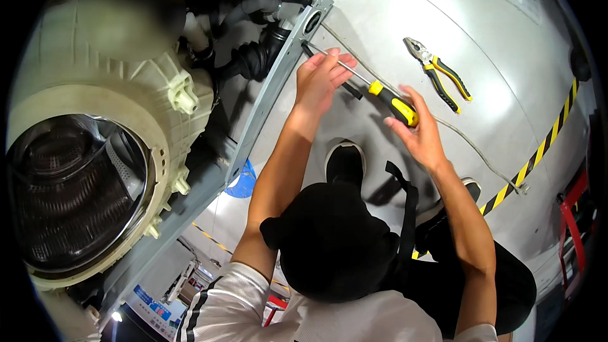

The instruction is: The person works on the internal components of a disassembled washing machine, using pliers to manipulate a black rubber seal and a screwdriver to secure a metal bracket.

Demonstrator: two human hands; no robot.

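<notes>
A screwdriver (394, 102) with a yellow and black handle and a thin metal shaft slants across the space between my hands. Its tip meets the corner of the grey metal frame (272, 85) of an opened washing machine. My right hand (420, 132) is loosely closed around the handle, thumb and fingers on either side. Around the shaft near the tip, my left hand (322, 82) keeps its thumb and fairly straight fingers. Below that hand a dark bar-like shape (352, 91) shows, partly hidden. Combination pliers (438, 75) with yellow and black handles lie on the floor, jaws apart.
Left of me are the machine's drum (76, 183), its pale tub (166, 145) and a black ribbed hose (250, 60). A grey cable (465, 136) curves over the floor to yellow-black tape (529, 158). A red metal stand (573, 221) is at the right edge.
</notes>
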